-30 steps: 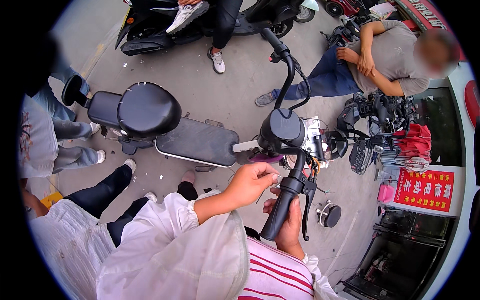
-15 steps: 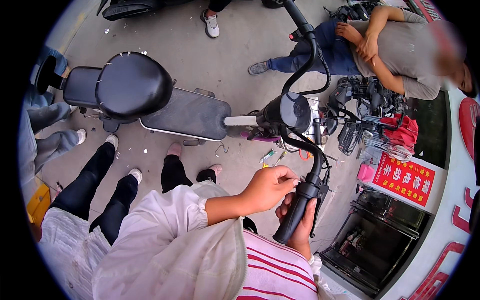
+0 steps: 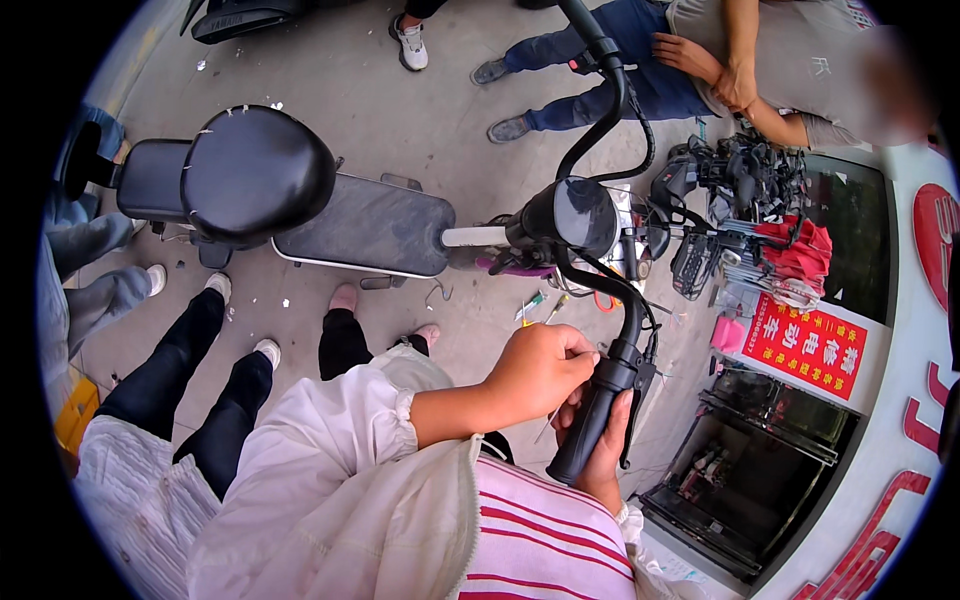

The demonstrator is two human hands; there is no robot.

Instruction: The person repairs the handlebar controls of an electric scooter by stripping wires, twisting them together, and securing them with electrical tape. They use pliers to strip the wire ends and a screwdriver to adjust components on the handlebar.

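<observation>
A black handlebar grip (image 3: 586,432) with a brake lever (image 3: 632,425) lies in front of me, tilted. My right hand (image 3: 608,450) is wrapped round this grip from below, with some fingers hidden behind it. My left hand (image 3: 545,368) is closed in a pinch beside the grip's inner end, at the dark switch housing (image 3: 617,368). What its fingertips hold is too small to make out; a thin light line shows below the hand. The handlebar belongs to an electric scooter with a round black headset cover (image 3: 587,217), a footboard (image 3: 368,225) and a black seat (image 3: 258,172).
A person (image 3: 740,80) in a grey shirt stands beyond the handlebar, hands crossed. Other people's legs (image 3: 235,370) are at the left. Screwdrivers (image 3: 530,308) lie on the ground. A red sign (image 3: 808,345), a glass case (image 3: 750,470) and parked scooters (image 3: 735,180) are at right.
My view has shifted slightly. My left hand stays pinched by the housing, and a thin line now shows below it. Both feet of the grey-shirted person are now visible.
</observation>
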